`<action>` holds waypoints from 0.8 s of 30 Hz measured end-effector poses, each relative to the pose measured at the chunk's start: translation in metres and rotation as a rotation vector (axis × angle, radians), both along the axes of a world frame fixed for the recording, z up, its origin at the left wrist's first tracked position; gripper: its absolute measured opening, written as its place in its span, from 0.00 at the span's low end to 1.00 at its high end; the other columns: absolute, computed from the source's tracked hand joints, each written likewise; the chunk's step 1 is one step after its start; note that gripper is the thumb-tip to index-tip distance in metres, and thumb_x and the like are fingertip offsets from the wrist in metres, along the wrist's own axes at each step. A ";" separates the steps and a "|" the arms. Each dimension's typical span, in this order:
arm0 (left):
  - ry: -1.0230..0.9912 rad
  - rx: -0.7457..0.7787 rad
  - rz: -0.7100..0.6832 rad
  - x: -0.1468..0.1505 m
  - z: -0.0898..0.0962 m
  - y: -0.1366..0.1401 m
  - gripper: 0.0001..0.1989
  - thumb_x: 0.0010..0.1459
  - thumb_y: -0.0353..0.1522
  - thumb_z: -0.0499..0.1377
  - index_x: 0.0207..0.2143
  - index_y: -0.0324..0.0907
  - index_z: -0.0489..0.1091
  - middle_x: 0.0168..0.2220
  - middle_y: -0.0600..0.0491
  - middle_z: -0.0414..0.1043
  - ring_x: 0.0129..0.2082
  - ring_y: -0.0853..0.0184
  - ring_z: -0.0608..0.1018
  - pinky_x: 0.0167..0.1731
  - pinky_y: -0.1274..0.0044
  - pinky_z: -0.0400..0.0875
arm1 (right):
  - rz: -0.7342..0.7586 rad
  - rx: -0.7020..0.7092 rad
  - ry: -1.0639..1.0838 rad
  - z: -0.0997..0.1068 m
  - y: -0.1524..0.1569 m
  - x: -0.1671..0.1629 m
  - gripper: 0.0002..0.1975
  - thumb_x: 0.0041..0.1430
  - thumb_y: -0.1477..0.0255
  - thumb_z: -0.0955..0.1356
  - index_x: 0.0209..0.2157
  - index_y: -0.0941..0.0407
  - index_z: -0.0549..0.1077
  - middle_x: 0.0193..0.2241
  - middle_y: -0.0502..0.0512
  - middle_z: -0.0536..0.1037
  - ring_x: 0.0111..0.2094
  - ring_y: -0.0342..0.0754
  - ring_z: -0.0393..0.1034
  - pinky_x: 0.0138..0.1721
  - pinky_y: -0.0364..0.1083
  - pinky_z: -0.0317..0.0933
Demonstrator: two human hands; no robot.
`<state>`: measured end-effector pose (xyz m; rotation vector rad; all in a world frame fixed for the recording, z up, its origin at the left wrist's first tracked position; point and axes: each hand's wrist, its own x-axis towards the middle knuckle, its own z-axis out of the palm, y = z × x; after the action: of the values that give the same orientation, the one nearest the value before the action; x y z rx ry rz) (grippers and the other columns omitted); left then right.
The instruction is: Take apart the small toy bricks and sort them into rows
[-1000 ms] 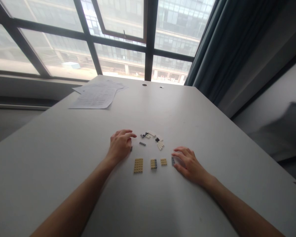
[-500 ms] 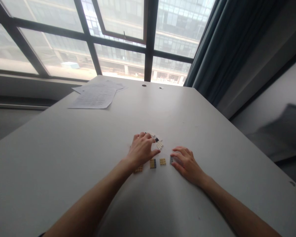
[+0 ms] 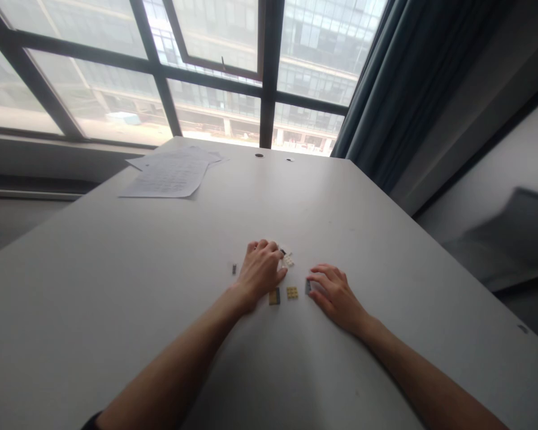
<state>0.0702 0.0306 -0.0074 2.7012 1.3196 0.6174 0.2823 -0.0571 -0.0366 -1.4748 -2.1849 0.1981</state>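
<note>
My left hand (image 3: 260,272) arches palm-down over the small building pieces, thumb apart from the fingers. Its fingertips are over a white studded plate (image 3: 289,260) and a black piece (image 3: 283,252), partly hidden; no held piece shows. My right hand (image 3: 338,294) rests on its side, with the index finger and thumb at the two ends of a small grey toy brick (image 3: 308,286). Between the hands lies a tan studded plate (image 3: 292,292). Beside my left wrist is a tan-and-grey brick (image 3: 274,296). A small dark grey piece (image 3: 234,269) sits left of my left hand.
Printed paper sheets (image 3: 165,176) lie at the far left of the white table (image 3: 341,209). Two round holes are near its back edge. Beyond stand a framed window (image 3: 269,71) and a dark blue curtain (image 3: 376,95) on the right.
The view has shifted slightly. My left hand has moved a little to the right, uncovering the small dark grey piece and covering a tan plate near the wrist. My right hand stays by the grey brick.
</note>
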 end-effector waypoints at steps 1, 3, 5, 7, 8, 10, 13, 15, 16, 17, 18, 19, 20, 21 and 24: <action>-0.060 -0.018 -0.016 -0.004 0.000 -0.001 0.09 0.53 0.35 0.60 0.35 0.42 0.75 0.39 0.47 0.74 0.44 0.56 0.70 0.49 0.61 0.58 | 0.000 0.001 0.020 0.000 0.000 0.000 0.12 0.61 0.70 0.65 0.47 0.53 0.70 0.51 0.59 0.70 0.57 0.55 0.58 0.57 0.58 0.52; -0.237 -0.123 -0.052 -0.013 0.001 -0.004 0.10 0.51 0.37 0.61 0.35 0.43 0.76 0.40 0.48 0.74 0.45 0.57 0.70 0.50 0.62 0.59 | 0.007 -0.010 0.102 0.001 0.002 0.001 0.12 0.62 0.68 0.65 0.47 0.53 0.71 0.51 0.59 0.71 0.56 0.55 0.59 0.57 0.58 0.53; -0.498 -0.362 -0.091 -0.022 0.002 -0.008 0.13 0.50 0.40 0.62 0.36 0.43 0.76 0.40 0.49 0.75 0.45 0.57 0.72 0.48 0.64 0.63 | 0.031 -0.059 0.258 0.003 0.004 0.000 0.13 0.62 0.65 0.65 0.46 0.53 0.72 0.50 0.59 0.71 0.55 0.54 0.62 0.56 0.57 0.56; -0.818 -0.653 -0.106 -0.031 0.002 -0.011 0.17 0.51 0.42 0.58 0.37 0.41 0.75 0.40 0.47 0.75 0.43 0.58 0.74 0.44 0.66 0.68 | 0.050 -0.142 0.461 0.006 0.007 -0.002 0.14 0.62 0.61 0.64 0.45 0.53 0.72 0.50 0.59 0.71 0.53 0.53 0.65 0.53 0.54 0.60; -0.965 -0.773 -0.099 -0.034 0.002 -0.012 0.18 0.52 0.43 0.56 0.38 0.40 0.75 0.40 0.47 0.76 0.42 0.59 0.75 0.43 0.66 0.69 | 0.050 -0.182 0.558 0.007 0.008 -0.003 0.15 0.63 0.60 0.63 0.45 0.53 0.72 0.50 0.59 0.71 0.52 0.52 0.66 0.51 0.52 0.62; -1.158 -0.898 -0.070 -0.040 0.003 -0.015 0.20 0.54 0.42 0.51 0.40 0.39 0.74 0.40 0.45 0.76 0.42 0.58 0.76 0.42 0.66 0.71 | 0.037 -0.247 0.698 0.008 0.010 -0.007 0.17 0.65 0.59 0.59 0.46 0.54 0.71 0.51 0.59 0.71 0.52 0.52 0.66 0.49 0.51 0.65; -1.141 -0.878 -0.073 -0.047 0.008 -0.021 0.21 0.55 0.42 0.49 0.41 0.39 0.73 0.40 0.44 0.75 0.42 0.59 0.76 0.41 0.66 0.70 | 0.032 -0.291 0.771 0.010 0.008 -0.011 0.19 0.67 0.59 0.56 0.48 0.54 0.70 0.51 0.61 0.71 0.52 0.52 0.67 0.48 0.51 0.66; -0.954 -0.755 -0.152 -0.050 0.014 -0.031 0.18 0.55 0.41 0.52 0.40 0.39 0.73 0.40 0.45 0.74 0.41 0.60 0.75 0.41 0.67 0.69 | 0.064 -0.283 0.740 0.015 0.003 -0.011 0.18 0.66 0.59 0.58 0.47 0.54 0.71 0.51 0.61 0.71 0.51 0.52 0.68 0.48 0.51 0.66; -0.813 -0.651 -0.213 -0.051 0.016 -0.038 0.16 0.55 0.40 0.55 0.39 0.40 0.73 0.41 0.46 0.74 0.41 0.60 0.75 0.42 0.67 0.68 | 0.088 -0.265 0.689 0.019 -0.001 -0.011 0.17 0.65 0.59 0.60 0.46 0.54 0.71 0.50 0.61 0.71 0.51 0.52 0.67 0.49 0.52 0.65; -0.638 -0.521 -0.285 -0.051 0.018 -0.045 0.13 0.54 0.39 0.57 0.39 0.42 0.73 0.41 0.48 0.73 0.42 0.60 0.73 0.45 0.67 0.66 | 0.115 -0.241 0.612 0.023 -0.005 -0.012 0.15 0.64 0.60 0.62 0.45 0.54 0.72 0.50 0.60 0.71 0.51 0.52 0.67 0.51 0.52 0.64; -0.453 -0.368 -0.343 -0.051 0.019 -0.054 0.12 0.53 0.37 0.59 0.38 0.43 0.73 0.41 0.49 0.73 0.44 0.59 0.72 0.48 0.65 0.63 | 0.144 -0.216 0.515 0.027 -0.010 -0.012 0.14 0.62 0.61 0.64 0.44 0.53 0.72 0.50 0.59 0.70 0.52 0.52 0.65 0.53 0.53 0.62; -0.290 -0.228 -0.384 -0.051 0.019 -0.062 0.10 0.53 0.35 0.59 0.38 0.44 0.73 0.40 0.49 0.73 0.45 0.59 0.70 0.50 0.64 0.60 | 0.172 -0.192 0.406 0.031 -0.014 -0.012 0.13 0.61 0.63 0.66 0.44 0.53 0.73 0.50 0.59 0.70 0.53 0.53 0.64 0.54 0.54 0.60; -0.160 -0.130 -0.419 -0.051 0.017 -0.069 0.09 0.53 0.34 0.59 0.38 0.44 0.73 0.39 0.50 0.72 0.45 0.59 0.69 0.50 0.63 0.59 | 0.196 -0.170 0.300 0.034 -0.019 -0.013 0.12 0.60 0.64 0.67 0.45 0.52 0.73 0.50 0.58 0.70 0.54 0.53 0.62 0.56 0.54 0.58; -0.058 -0.069 -0.447 -0.050 0.014 -0.075 0.08 0.54 0.34 0.59 0.37 0.43 0.72 0.39 0.49 0.72 0.45 0.59 0.69 0.50 0.63 0.58 | 0.218 -0.150 0.204 0.036 -0.023 -0.014 0.12 0.60 0.66 0.68 0.45 0.52 0.72 0.50 0.58 0.70 0.54 0.53 0.61 0.56 0.54 0.57; 0.107 -0.014 -0.463 -0.050 0.003 -0.083 0.09 0.55 0.38 0.59 0.36 0.42 0.70 0.38 0.49 0.71 0.44 0.58 0.68 0.48 0.64 0.58 | 0.268 -0.090 0.001 0.033 -0.032 -0.019 0.11 0.60 0.69 0.67 0.45 0.52 0.72 0.50 0.58 0.70 0.56 0.54 0.59 0.57 0.56 0.55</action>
<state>0.0206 -0.0528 -0.0045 2.9092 0.6610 0.4151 0.2632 -0.0892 -0.0033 -1.2207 -2.3957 0.3919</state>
